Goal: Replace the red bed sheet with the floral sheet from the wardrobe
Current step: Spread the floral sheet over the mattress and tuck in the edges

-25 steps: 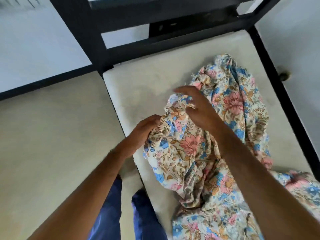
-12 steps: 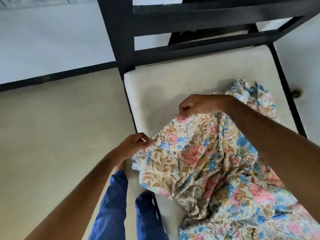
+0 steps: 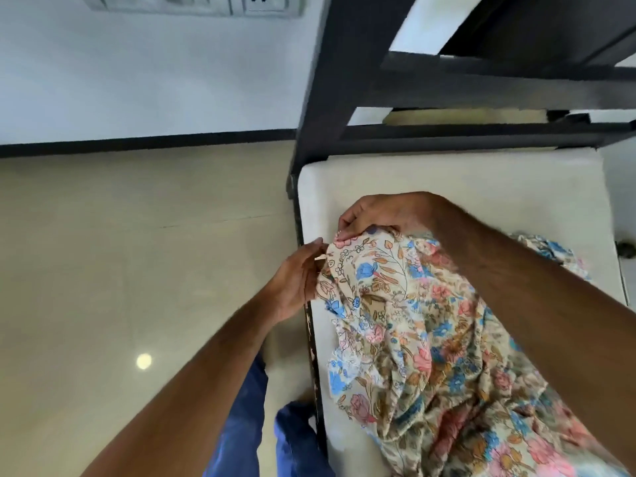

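With no red sheet in sight & the mattress (image 3: 481, 180) bare, my left hand (image 3: 292, 284) & right hand (image 3: 375, 215) pinch the bunched floral sheet (image 3: 413, 339) at its corner on the mattress; spreading/tucking's left

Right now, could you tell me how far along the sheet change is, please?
No red sheet shows on the bare mattress, so stripping looks done. The floral sheet lies bunched on it; the left hand and right hand grip one edge. Spreading and tucking remain.
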`<action>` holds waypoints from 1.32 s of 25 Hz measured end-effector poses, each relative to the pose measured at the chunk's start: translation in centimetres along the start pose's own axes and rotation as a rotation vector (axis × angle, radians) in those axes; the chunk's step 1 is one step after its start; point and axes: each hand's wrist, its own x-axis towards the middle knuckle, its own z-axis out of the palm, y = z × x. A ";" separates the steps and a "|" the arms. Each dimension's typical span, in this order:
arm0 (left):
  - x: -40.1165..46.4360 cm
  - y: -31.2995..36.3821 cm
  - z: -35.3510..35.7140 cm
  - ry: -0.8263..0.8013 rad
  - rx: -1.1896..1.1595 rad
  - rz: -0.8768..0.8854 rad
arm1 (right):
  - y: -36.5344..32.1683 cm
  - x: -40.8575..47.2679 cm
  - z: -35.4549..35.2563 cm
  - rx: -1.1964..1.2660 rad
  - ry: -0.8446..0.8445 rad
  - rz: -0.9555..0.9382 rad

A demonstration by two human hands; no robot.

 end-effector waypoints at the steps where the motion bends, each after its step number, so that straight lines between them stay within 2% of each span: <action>1: 0.4 0.6 -1.0 -0.008 0.037 -0.025 | -0.6 0.9 -0.5 0.005 -0.029 0.028; 4: 2.4 2.0 -3.1 -0.013 0.196 -0.025 | -2.6 4.4 -1.8 -0.107 -0.072 0.074; 6: 4.1 2.7 -3.8 0.065 0.185 0.044 | -3.9 7.0 -2.4 -0.200 -0.024 0.067; 10: 7.0 5.4 -5.2 0.472 0.076 0.239 | -4.4 10.1 -4.4 -0.449 0.328 -0.001; 12: 8.4 6.9 -6.6 0.606 0.218 0.344 | -3.5 10.5 -5.8 -0.480 0.466 -0.168; 13: 8.9 7.6 -7.4 0.612 0.340 0.392 | -2.9 10.4 -6.4 -0.591 0.537 -0.311; 15: 9.8 8.9 -8.2 0.543 0.638 0.462 | -1.3 10.4 -7.4 -1.001 0.645 -0.505; 16: 10.5 9.4 -8.6 0.518 0.834 0.460 | -0.8 10.5 -7.8 -1.175 0.669 -0.494; 18: 12.2 9.8 -9.1 0.552 1.154 0.392 | 0.3 11.3 -8.2 -1.300 0.735 -0.323; 21: 14.3 8.3 -10.0 0.671 1.237 0.296 | 1.2 13.6 -7.5 -1.205 0.775 -0.110; 25: 17.6 6.9 -10.2 0.891 1.475 0.156 | 2.3 15.9 -5.9 -1.080 0.825 0.004; 27: 19.8 7.3 -11.2 0.912 1.452 0.100 | 2.9 17.4 -5.4 -0.977 0.857 0.059; 28: 20.8 7.5 -11.8 0.902 1.351 0.089 | 3.2 18.3 -5.3 -0.904 0.870 0.063; 31: 22.7 8.7 -12.1 0.838 0.820 0.106 | 3.9 20.3 -5.9 -0.701 0.894 -0.004; 33: 23.7 9.0 -10.9 0.779 0.576 0.022 | 4.1 20.9 -6.8 -0.609 0.914 -0.038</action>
